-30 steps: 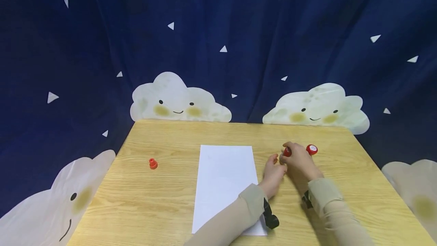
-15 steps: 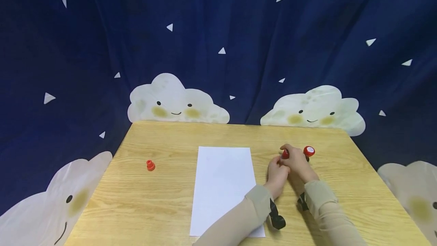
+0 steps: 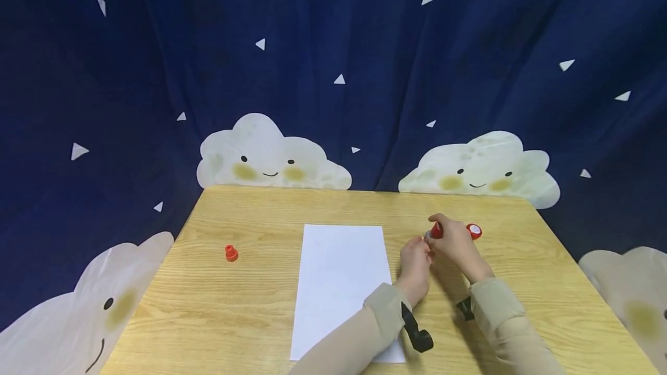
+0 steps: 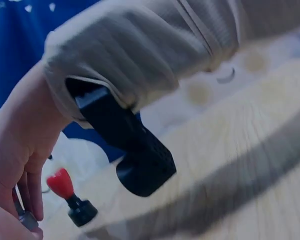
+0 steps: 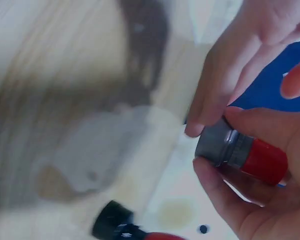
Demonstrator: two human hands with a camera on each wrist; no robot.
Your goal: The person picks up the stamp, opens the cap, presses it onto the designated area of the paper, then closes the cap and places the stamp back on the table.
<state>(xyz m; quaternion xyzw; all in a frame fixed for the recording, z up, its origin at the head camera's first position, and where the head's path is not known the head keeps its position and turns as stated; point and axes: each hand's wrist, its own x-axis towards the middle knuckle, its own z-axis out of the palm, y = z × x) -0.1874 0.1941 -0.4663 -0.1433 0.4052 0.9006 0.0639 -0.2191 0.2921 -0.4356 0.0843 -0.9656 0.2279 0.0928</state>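
In the head view, my right hand point(image 3: 458, 245) holds what looks like a small red stamp with a grey end point(image 3: 436, 230), lifted a little over the table. The right wrist view shows the stamp's red body point(image 5: 264, 162) inside that hand, with thumb and a finger along the grey end. My left hand point(image 3: 415, 264) meets it from the left, its fingers point(image 5: 217, 85) at the grey tip. In the left wrist view the grey end point(image 4: 28, 219) sits among fingertips. The left thumb is partly hidden. Beside the right hand stands a stamp with a red handle point(image 4: 61, 183) and black base.
A white sheet of paper point(image 3: 341, 282) lies in the middle of the wooden table point(image 3: 250, 317). A small red stepped piece point(image 3: 231, 253) stands left of it. Behind hangs a dark blue curtain point(image 3: 302, 97) with clouds. Black wrist cameras point(image 3: 418, 334) hang under the sleeves.
The left hand has come in to the stamp in the right hand, then shifted slightly back left. The right hand keeps its hold, and the paper and loose red things stay put.
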